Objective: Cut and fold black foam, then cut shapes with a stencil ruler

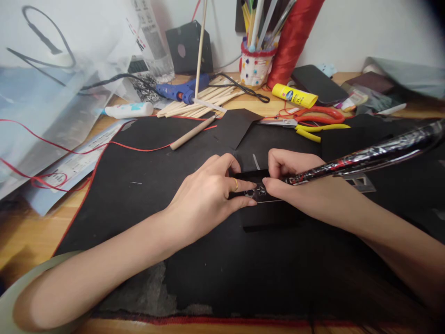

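Observation:
My left hand (pixel 217 188), with a ring on one finger, presses its fingertips on a dark strip with small star-like shapes (pixel 260 189). My right hand (pixel 295 183) is closed in a pinch at the right end of that strip, and its fingertips hide what they grip. A long, shiny black and red patterned wrap (pixel 368 155) runs from my right hand toward the upper right. Beneath both hands lies a black folded piece (pixel 267 218) on the black mat (pixel 194 278).
Behind the hands are black paper (pixel 238 125), a wooden stick (pixel 193 133), scissors (pixel 320 115), a yellow glue stick (pixel 295 95), a blue glue gun (pixel 182 89) and a pen cup (pixel 256 65). Plastic bags (pixel 45 116) and red ribbon (pixel 139 149) lie at the left.

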`<state>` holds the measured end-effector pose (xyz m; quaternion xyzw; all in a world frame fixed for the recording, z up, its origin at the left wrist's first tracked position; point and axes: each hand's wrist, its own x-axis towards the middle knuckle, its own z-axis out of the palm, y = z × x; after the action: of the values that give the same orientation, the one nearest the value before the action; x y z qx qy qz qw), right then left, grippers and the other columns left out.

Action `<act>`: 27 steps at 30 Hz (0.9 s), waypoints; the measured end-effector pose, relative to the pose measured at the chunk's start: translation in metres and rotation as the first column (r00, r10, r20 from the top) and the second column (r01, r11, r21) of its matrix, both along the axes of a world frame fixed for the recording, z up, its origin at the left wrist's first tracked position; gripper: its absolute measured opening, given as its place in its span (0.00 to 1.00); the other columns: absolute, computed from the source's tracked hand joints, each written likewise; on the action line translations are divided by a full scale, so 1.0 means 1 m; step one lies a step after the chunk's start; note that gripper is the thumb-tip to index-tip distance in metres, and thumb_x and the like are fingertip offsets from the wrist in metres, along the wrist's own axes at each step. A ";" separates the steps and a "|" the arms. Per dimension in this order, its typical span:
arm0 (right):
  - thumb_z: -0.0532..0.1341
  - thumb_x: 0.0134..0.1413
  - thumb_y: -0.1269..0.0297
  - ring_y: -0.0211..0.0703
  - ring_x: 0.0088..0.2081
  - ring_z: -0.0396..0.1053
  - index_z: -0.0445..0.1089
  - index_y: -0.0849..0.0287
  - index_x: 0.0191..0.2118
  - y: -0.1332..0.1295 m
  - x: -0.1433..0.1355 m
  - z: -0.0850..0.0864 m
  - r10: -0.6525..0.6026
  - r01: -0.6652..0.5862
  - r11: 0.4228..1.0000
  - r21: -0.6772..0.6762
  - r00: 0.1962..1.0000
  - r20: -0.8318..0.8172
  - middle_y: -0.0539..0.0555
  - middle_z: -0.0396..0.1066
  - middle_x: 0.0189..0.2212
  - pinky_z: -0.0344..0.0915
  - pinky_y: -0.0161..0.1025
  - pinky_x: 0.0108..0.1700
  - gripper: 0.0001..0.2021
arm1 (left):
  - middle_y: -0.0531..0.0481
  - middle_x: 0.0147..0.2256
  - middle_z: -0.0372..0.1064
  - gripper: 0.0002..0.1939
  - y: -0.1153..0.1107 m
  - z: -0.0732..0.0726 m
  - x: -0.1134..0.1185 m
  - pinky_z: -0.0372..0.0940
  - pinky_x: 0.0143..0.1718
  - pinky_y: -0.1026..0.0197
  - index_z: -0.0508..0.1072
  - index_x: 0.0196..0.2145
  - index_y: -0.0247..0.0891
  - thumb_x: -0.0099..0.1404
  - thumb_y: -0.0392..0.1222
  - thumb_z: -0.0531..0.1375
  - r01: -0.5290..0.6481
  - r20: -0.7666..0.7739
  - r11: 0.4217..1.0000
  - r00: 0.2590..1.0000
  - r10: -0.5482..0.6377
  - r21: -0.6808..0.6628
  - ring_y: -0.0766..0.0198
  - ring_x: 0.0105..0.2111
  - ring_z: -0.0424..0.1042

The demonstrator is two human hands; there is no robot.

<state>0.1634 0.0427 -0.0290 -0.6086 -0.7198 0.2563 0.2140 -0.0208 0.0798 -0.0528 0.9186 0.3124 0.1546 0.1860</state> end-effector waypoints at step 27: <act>0.54 0.42 0.72 0.30 0.20 0.50 0.51 0.57 0.20 0.002 0.002 -0.002 0.023 -0.023 1.000 -0.004 1.000 0.010 0.42 0.52 0.16 0.47 0.30 0.19 0.09 | 0.50 0.38 0.59 0.11 0.000 -0.001 0.001 0.61 0.38 0.58 0.74 0.41 0.49 0.59 0.46 0.60 0.009 0.012 1.000 1.000 -0.009 0.003 0.61 0.38 0.61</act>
<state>0.1656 0.0449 -0.0315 -0.6020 -0.7273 0.2570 0.2065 -0.0203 0.0793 -0.0535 0.9194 0.3068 0.1598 0.1873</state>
